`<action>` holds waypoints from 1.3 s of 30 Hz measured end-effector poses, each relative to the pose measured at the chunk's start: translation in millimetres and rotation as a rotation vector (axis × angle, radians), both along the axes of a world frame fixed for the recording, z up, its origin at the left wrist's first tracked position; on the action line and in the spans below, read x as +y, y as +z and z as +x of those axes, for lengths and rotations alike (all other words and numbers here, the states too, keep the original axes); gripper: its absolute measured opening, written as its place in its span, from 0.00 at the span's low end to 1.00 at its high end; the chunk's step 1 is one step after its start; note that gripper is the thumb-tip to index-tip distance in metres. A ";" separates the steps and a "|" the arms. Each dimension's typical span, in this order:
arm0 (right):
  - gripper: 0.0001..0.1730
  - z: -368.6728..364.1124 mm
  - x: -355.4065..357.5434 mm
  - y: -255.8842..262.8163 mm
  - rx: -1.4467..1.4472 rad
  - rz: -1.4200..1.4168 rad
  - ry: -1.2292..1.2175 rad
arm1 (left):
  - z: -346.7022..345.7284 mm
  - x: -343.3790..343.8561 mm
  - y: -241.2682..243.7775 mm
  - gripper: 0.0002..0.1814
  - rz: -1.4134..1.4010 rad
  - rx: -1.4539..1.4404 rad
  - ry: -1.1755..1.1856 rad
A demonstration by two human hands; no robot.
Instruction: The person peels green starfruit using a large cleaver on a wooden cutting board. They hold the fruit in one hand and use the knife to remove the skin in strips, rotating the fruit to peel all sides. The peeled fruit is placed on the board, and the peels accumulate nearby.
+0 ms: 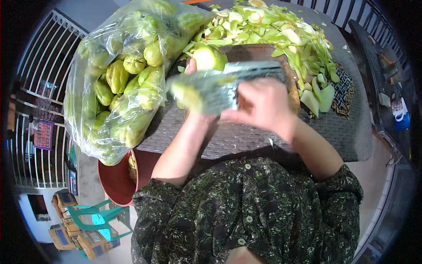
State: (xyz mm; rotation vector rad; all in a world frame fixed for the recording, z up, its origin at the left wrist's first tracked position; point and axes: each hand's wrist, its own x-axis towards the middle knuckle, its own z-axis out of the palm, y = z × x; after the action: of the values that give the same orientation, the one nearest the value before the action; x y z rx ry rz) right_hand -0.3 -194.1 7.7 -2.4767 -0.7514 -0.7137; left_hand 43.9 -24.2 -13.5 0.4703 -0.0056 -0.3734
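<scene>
A partly peeled chayote [209, 58] shows pale flesh at its left and green skin at its right. My left hand [191, 67] grips it, with a finger visible along its edge. Most of that hand is hidden behind a broad-bladed knife [214, 89], blurred by motion. My right hand [263, 104] is closed around the knife's handle end, and the wide blade lies across in front of the left palm. A green blur, perhaps peel, shows at the blade's left end. Beneath both hands is a wooden board [244, 50], partly covered.
A clear plastic bag [113, 132] of whole chayotes stands at the left on a woven-topped table [227, 142]. Peelings [263, 29] are heaped behind and right of the board, beside a patterned cloth [343, 90]. Below the table's left edge are a red bucket [113, 181] and a green plastic chair [82, 224].
</scene>
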 end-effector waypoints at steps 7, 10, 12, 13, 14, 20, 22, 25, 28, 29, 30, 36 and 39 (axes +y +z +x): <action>0.32 60.2 -68.4 1.7 0.177 0.255 -0.558 | -11.5 -13.3 4.1 0.34 0.195 -0.018 0.031; 0.29 32.8 -44.6 10.2 0.171 0.329 -0.365 | -2.2 -12.2 7.2 0.32 0.221 0.008 0.084; 0.28 18.0 -25.4 9.4 0.131 0.303 -0.166 | 8.1 -2.5 -4.0 0.32 0.191 0.017 0.059; 0.29 13.2 -18.9 7.1 0.079 0.258 -0.062 | 10.0 1.7 -8.2 0.32 0.211 0.027 0.058; 0.28 5.9 -13.9 10.0 0.023 0.153 0.024 | 4.0 0.4 -15.1 0.32 0.164 0.004 0.111; 0.30 -10.2 5.4 2.3 -0.021 0.048 0.216 | 19.9 9.9 -21.4 0.33 -0.135 -0.110 -0.108; 0.30 -9.5 5.9 -0.6 -0.027 0.047 0.198 | 9.9 -2.0 -8.7 0.29 -0.022 -0.059 -0.030; 0.29 -6.4 5.5 -5.2 -0.033 0.057 0.182 | 4.5 -8.0 -4.5 0.29 0.046 -0.075 0.035; 0.30 0.9 2.6 -7.3 -0.064 0.021 0.099 | -3.6 -11.3 -4.6 0.32 0.060 0.026 0.160; 0.30 5.7 0.9 -7.3 -0.081 0.001 0.051 | -4.6 -11.0 -5.8 0.33 0.046 0.047 0.180; 0.32 16.9 -7.5 -5.3 -0.007 0.071 -0.074 | -8.7 -8.1 -1.7 0.32 0.085 0.037 0.109; 0.31 53.9 -64.1 3.4 0.264 0.374 -0.437 | -11.3 -16.1 11.4 0.32 0.113 0.065 0.109; 0.28 15.0 -31.2 19.9 0.253 0.394 -0.197 | -8.7 -13.6 10.3 0.33 0.198 0.022 0.158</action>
State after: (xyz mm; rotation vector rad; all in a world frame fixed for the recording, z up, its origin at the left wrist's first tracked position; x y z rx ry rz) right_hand 14.7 -225.3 27.7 -2.2342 -0.2464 -0.5389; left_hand 35.1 -37.8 -3.2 0.6580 0.0901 -0.2248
